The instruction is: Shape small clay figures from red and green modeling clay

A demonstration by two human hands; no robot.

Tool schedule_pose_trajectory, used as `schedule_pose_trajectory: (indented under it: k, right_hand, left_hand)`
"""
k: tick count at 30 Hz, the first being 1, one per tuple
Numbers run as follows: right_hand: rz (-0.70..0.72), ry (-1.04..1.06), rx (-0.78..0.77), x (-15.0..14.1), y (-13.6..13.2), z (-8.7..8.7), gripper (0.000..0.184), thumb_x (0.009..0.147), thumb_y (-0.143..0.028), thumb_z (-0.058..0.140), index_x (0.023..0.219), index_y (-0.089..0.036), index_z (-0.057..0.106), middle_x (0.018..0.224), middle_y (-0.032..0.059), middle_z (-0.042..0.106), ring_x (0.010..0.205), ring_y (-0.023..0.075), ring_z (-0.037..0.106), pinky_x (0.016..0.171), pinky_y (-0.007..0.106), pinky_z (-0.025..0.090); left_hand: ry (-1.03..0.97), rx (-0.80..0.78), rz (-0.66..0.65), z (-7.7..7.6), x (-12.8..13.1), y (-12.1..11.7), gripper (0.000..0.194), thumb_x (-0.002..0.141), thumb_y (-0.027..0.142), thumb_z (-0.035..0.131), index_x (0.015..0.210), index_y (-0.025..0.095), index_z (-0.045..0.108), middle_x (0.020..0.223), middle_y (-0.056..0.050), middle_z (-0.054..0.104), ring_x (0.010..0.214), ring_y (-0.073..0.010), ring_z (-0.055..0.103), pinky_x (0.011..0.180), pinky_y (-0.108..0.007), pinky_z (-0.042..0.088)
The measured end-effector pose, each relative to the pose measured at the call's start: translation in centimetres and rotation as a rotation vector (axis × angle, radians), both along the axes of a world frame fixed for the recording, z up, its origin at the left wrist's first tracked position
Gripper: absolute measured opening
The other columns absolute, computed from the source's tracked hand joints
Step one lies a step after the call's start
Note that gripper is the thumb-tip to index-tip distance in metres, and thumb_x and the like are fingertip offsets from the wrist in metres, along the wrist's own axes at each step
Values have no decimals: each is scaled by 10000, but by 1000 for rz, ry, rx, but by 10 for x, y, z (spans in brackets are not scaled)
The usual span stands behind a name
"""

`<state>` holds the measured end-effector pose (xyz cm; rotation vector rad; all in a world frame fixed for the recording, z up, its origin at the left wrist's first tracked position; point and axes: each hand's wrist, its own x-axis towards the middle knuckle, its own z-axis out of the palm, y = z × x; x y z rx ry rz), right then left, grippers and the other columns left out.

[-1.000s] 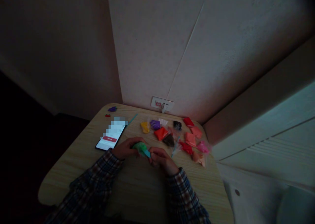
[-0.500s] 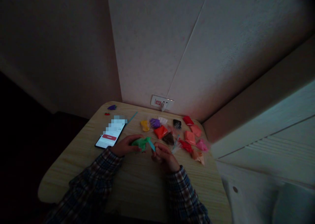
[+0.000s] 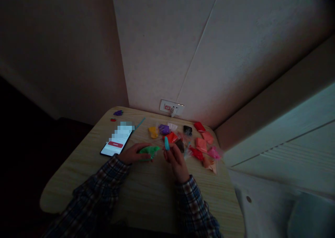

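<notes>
My left hand [image 3: 132, 154] is closed around a bag of green clay [image 3: 149, 151], in clear plastic, over the middle of the table. To its right, my right hand [image 3: 176, 160] pinches a small light-blue modelling tool [image 3: 166, 143] between thumb and fingers, its flat end pointing up. A small gap separates the tool from the green clay. Just behind my right hand lie bags of orange-red clay [image 3: 171, 137] and brown clay [image 3: 180, 145]. A purple bag [image 3: 164, 129] and a yellow bag [image 3: 153, 132] are farther back.
On the left of the wooden table [image 3: 86, 161] lies a lit phone [image 3: 117, 140], a thin blue stick [image 3: 140, 123] beside it. Small purple [image 3: 118, 113] and red [image 3: 113, 120] pieces sit at the far left corner. Several red and pink bags [image 3: 201, 144] lie right. A wall socket [image 3: 172, 107] is behind.
My right hand has lifted the light-blue tool away from the green clay and turned it upright. My left hand stays in nearly the same place with the green bag.
</notes>
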<state>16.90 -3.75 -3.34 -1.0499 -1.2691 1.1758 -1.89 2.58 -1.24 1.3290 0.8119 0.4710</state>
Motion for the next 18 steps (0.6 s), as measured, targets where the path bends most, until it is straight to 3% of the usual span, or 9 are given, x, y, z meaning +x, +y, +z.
schedule_pose_trajectory:
  k: [8,13,18]
  right_hand:
    - [-1,-259,47,-7,-4,6,282,784,-368,582,1003,-215,494,668,-37,445,555,115,413,483,216,334]
    - [-46,-397,119,-8,-3,8,219,767,-331,581,920,-198,498,695,-21,521,591,127,478,529,224,383]
    - [-115,-505,176,-7,-3,7,124,794,-313,532,782,-191,516,587,-37,480,501,115,441,473,220,341]
  left_hand:
    - [-20,-56,-160,-7,7,-3,498,574,545,722,792,114,603,572,0,628,408,-70,474,375,-172,341]
    - [-14,-79,-212,-11,7,-3,537,593,590,691,806,106,594,520,12,600,350,-47,405,316,-160,265]
    - [-8,-110,-202,-15,9,-6,522,589,580,696,802,123,563,490,36,576,333,-40,387,304,-152,251]
